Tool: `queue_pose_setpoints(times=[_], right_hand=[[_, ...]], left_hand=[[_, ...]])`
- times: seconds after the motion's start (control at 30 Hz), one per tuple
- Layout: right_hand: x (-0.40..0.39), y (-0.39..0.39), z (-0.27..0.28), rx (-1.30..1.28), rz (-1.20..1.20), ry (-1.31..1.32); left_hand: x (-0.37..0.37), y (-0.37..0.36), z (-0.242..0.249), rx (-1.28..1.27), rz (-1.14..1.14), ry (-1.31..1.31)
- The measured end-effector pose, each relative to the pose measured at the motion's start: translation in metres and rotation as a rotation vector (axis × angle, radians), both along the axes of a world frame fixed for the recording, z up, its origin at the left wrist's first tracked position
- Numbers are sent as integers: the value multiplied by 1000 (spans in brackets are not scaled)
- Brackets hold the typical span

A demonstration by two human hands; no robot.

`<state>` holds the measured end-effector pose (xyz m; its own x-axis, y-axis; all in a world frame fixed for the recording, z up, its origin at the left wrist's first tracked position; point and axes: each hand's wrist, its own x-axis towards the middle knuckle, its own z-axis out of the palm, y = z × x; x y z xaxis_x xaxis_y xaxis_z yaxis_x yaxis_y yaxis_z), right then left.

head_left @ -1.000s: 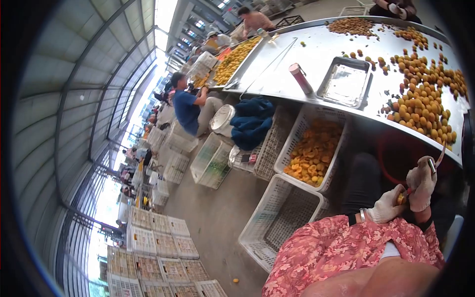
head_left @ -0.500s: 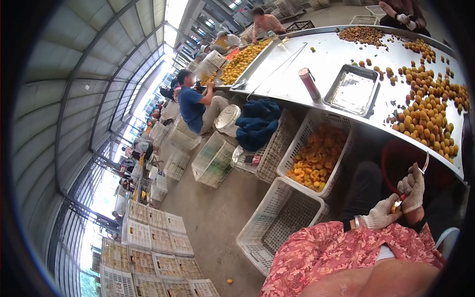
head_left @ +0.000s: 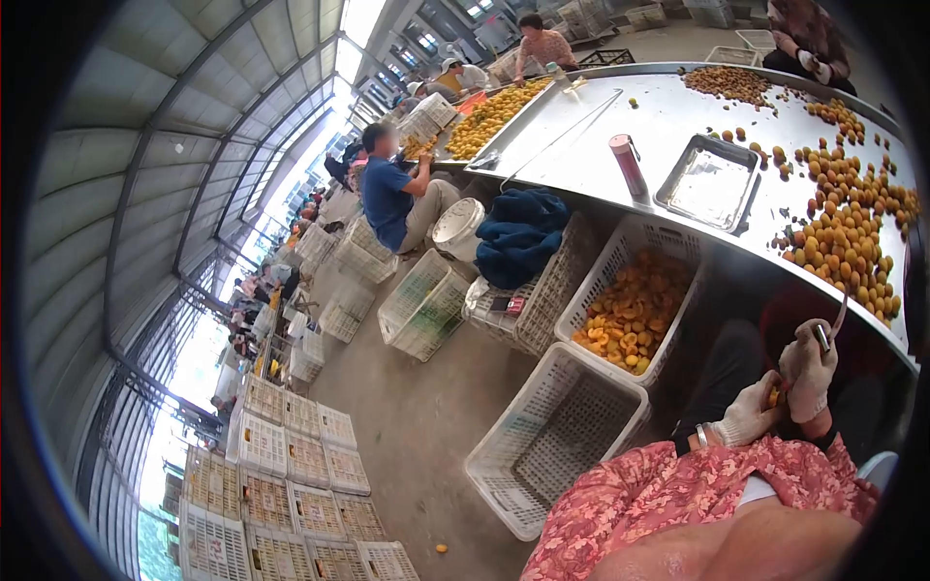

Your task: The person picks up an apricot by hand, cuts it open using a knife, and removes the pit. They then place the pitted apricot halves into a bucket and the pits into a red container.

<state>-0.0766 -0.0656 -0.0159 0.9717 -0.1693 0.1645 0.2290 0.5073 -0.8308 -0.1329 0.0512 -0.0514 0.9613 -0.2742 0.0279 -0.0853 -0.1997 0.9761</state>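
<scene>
Left hand (head_left: 748,414): gloved, fingers closed round an apricot (head_left: 774,396), partly hidden
Right hand (head_left: 806,378): gloved, fingers curled round a thin knife (head_left: 840,313), beside left hand
Split apricots (head_left: 635,310): a heap done, in white crate (head_left: 668,236)
Whole apricots (head_left: 845,239): many left on metal table (head_left: 581,145), so looks partway

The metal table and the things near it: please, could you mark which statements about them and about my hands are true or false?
1. The pink bottle is on the metal table. True.
2. The metal tray is full of fruit. False: no fruit lies in it.
3. The right hand holds a knife. True.
4. The blue cloth lies on the floor. False: it lies on a crate.
</scene>
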Motion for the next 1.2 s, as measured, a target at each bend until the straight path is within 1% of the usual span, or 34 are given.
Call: queue_pose_setpoints(times=[0.07, 0.13, 0.17, 0.2, 0.23, 0.27, 0.3, 0.33, 0.37, 0.43, 0.57, 0.7, 0.8, 0.87, 0.9, 0.93, 0.97, 1.0, 1.03, 1.1, 1.17, 1.2], right_hand=[[-5, 2, -2, -33, 95, -7], [-3, 7, -7, -4, 51, 44], [-3, 7, -4, 53, 110, 124], [-3, 7, -2, 112, 169, 206], [-3, 8, -1, 119, 157, 210], [-2, 8, 1, 181, 171, 278], [-1, 8, 2, 246, 184, 342], [0, 9, 4, 258, 166, 341], [-2, 10, 6, 300, 169, 415], [-1, 9, 5, 363, 177, 527], [-5, 13, 4, 409, 151, 566], [0, 6, -10, 495, 211, 587], [4, 2, -9, 482, 229, 560], [12, -1, -17, 488, 250, 540], [18, -5, -22, 544, 258, 498], [24, -9, -28, 600, 264, 459], [28, -12, -29, 635, 286, 406], [30, -13, -28, 644, 242, 384], [29, -14, -25, 660, 274, 353], [26, -16, -16, 674, 312, 324], [11, -17, 9, 433, 329, 128], [9, -23, 8, 431, 332, 131]], left_hand=[[-3, 1, -8, 13, -1, -10], [-4, 2, -10, -93, 36, -134], [-4, 5, -8, -91, 30, -132], [-4, 9, -6, -61, 3, -85], [-5, 11, -3, -29, -29, -35], [-5, 11, -7, -21, -48, -31], [-3, 13, -14, 47, -70, -44], [-2, 16, -17, 113, -90, -57], [-2, 16, -20, 119, -106, -53], [-3, 18, -22, 255, -98, -81], [-4, 21, -15, 273, -120, -105], [-8, 16, -9, 259, -62, -92], [-7, 8, -10, 298, -30, -93], [-6, 1, -13, 112, 77, -176], [-5, -6, -24, 10, 181, -328], [-5, -3, -12, 13, 201, -342], [-8, 1, 8, -226, 136, -5], [-12, 3, 28, -465, 61, 334], [-16, 5, 41, -531, 62, 358], [-16, 7, 28, -530, 55, 325], [-15, 8, 18, -531, 39, 296], [-16, 8, 16, -493, 99, 280]])
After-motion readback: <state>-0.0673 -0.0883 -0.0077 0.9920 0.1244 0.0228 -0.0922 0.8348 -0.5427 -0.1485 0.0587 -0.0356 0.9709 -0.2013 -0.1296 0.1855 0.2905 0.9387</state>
